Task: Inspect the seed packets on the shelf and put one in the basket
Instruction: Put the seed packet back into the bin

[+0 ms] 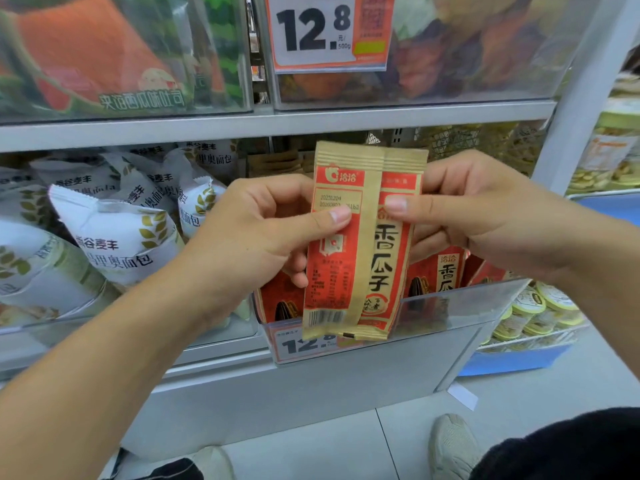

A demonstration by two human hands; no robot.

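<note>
1. Packet (360,244): red and tan, held upright between both hands, back seam toward the camera.
2. Left hand (263,230): pinched the packet's left edge, thumb in front, fingers curled behind.
3. Right hand (478,216): pinched the right edge, thumb across the front.
4. Bin (460,303): clear, just below and behind the hands, holding more red packets (446,271).
5. White bags (117,237): left of the left hand.

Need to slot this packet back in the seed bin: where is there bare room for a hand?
Free: behind the clear bin front, right of the held packet and above the standing seed packets. Crowded: the white bread bags to the left.
</note>
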